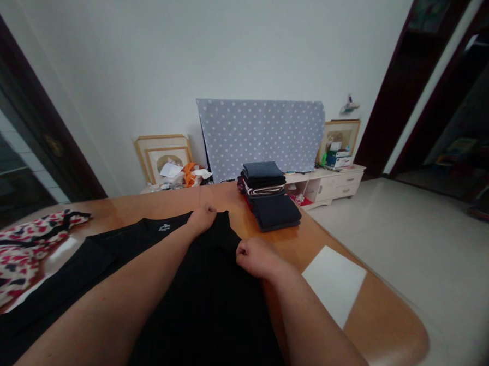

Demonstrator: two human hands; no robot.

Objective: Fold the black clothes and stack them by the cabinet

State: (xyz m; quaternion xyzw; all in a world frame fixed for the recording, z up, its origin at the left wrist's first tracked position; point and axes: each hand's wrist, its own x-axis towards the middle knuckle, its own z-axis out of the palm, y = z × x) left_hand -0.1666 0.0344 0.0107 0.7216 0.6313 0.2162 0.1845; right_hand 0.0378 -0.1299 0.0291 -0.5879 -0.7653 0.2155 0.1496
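Note:
A black long-sleeved shirt (209,307) lies spread over the table, with a small pale print near its neckline. At the shirt's far edge my left hand (203,218) is closed, pinching the fabric by the shoulder. My right hand (259,257) is also closed, gripping the same shirt at its right edge. Between the two hands the cloth lies fairly flat. A stack of folded clothes (268,198), dark with some striped layers, sits just beyond my right hand. To the left, a red, white and black patterned garment (24,242) lies loosely heaped.
The wooden table (384,327) has a rounded corner at the right, with a white sheet (335,280) lying near its right edge. Behind it stand a low white cabinet (330,188), a polka-dot cloth cover (263,132) and a framed picture (164,149) beside cluttered papers.

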